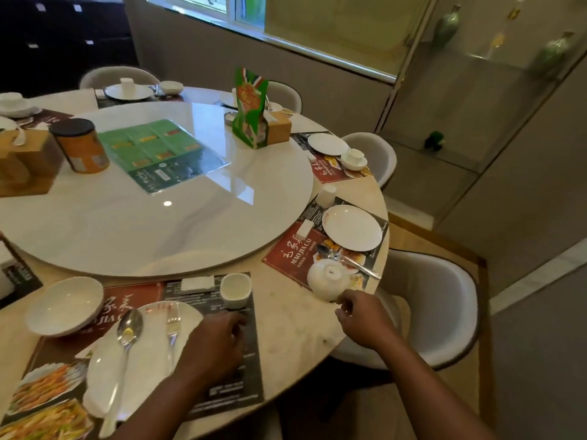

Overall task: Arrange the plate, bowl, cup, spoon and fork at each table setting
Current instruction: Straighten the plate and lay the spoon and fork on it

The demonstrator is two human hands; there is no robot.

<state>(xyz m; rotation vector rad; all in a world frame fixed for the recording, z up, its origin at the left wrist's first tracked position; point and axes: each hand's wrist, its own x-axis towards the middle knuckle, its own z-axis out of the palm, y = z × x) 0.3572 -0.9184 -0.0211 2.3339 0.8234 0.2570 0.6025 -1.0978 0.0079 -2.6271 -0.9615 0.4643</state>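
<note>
Touching the upturned white ceramic bowl (327, 277), your right hand (360, 317) curls (gripping or not, unclear); your left hand (219, 341) rests loose, empty, on the dark paper placemat (252, 379).

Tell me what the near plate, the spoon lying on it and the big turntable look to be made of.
Near plate: white glazed ceramic, by its smooth, faintly shiny surface; melamine is possible. Spoon: polished metal, likely stainless steel, its bowl mirroring light. Turntable: glass or polished stone, glossy, with sharp window reflections and faint veining.
</note>
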